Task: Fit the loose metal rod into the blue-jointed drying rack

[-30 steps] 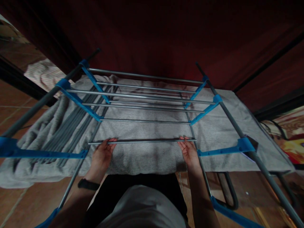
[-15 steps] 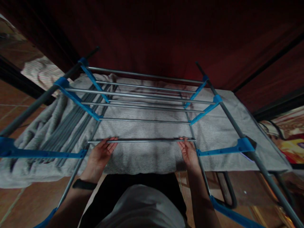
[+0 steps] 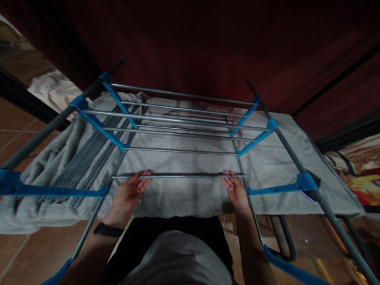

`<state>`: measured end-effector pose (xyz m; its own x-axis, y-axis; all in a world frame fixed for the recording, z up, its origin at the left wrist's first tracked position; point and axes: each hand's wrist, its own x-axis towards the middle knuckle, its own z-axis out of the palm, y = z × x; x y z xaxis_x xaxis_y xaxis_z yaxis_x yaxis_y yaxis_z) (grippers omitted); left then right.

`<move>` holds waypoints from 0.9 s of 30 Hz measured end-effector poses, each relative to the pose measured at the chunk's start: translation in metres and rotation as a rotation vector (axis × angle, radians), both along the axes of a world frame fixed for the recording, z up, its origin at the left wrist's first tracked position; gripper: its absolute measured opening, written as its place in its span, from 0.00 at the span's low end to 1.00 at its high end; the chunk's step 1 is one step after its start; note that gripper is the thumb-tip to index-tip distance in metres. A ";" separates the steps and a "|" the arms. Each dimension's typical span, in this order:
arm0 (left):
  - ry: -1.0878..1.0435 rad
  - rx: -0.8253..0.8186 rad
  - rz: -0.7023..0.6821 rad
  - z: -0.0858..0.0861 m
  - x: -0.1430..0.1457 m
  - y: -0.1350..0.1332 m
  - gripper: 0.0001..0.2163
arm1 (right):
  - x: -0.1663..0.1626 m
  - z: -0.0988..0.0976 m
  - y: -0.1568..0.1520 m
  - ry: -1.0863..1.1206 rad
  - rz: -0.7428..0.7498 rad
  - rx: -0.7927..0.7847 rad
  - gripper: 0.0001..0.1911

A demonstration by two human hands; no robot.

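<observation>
A thin grey metal tube lies level across both my hands, between the two sides of a half-built rack. My left hand is closed around it near its left end, palm up. Close to the right end, my right hand grips the same tube with curled fingers. Around them stands the rack frame, with grey side poles and blue plastic brackets. Several crossbars join the brackets at the far part. The near left bracket and near right bracket carry no crossbar between them.
Beneath the frame is a surface covered with a grey cloth. Several loose tubes lie on it at the left. A dark red curtain-like panel rises behind. Part of a dark flat object shows behind the right pole.
My left hand has shifted slightly to the right along with the tube's left end. My right hand stays in nearly the same spot.
</observation>
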<state>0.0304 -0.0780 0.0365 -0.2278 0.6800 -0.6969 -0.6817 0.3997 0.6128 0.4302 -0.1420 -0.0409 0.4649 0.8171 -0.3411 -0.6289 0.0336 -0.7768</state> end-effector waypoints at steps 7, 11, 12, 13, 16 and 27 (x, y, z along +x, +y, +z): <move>0.006 0.012 0.007 -0.005 0.005 -0.002 0.12 | 0.000 0.002 -0.001 -0.005 0.026 0.012 0.10; 0.025 0.006 0.000 -0.004 0.006 -0.001 0.13 | -0.001 0.001 0.001 0.005 0.019 0.007 0.09; 0.029 0.009 -0.003 -0.003 0.007 -0.001 0.13 | -0.001 0.001 0.001 0.009 0.016 0.005 0.09; 0.035 0.011 -0.004 -0.003 0.007 -0.001 0.12 | -0.001 0.001 0.001 0.013 0.015 0.003 0.09; 0.051 0.005 0.007 -0.003 0.009 -0.001 0.13 | 0.000 0.001 0.001 0.019 0.022 -0.002 0.09; 0.066 -0.015 0.039 -0.006 0.009 -0.001 0.11 | 0.000 0.001 -0.001 0.003 0.042 0.004 0.10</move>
<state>0.0391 -0.0787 0.0301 -0.2998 0.6592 -0.6896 -0.6557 0.3827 0.6509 0.4298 -0.1426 -0.0398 0.4294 0.8370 -0.3392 -0.6319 0.0101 -0.7750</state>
